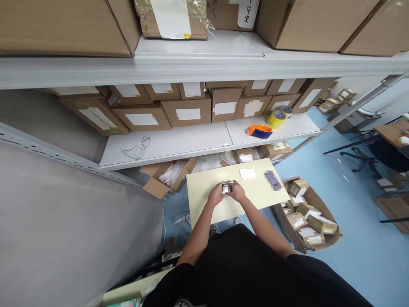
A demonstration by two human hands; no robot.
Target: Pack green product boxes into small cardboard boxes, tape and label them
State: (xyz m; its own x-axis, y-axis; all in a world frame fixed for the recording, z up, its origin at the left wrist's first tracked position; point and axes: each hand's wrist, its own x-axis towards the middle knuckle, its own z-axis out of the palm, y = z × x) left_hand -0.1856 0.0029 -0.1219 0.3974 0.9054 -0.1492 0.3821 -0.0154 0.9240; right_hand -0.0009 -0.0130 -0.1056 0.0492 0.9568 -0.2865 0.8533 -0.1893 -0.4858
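Note:
Over the pale yellow table (211, 209), my left hand (216, 195) and my right hand (237, 192) grip a small shiny silver object (226, 188) between them. It has a dark rounded edge and a bright middle, but its kind is too small to make out. Fingers of both hands curl round its sides. Beyond my right hand lies a small stack of white paper (247, 174). A blurred-out purple item (272, 180) rests toward the table's right end.
Behind the table, a shelf (191, 138) holds glasses (137, 148), an orange and blue tape dispenser (259, 131), yellow tape rolls (276, 119) and cardboard boxes (188, 113). A large carton (332, 217) of small boxes stands right; an open carton (156, 192) sits left.

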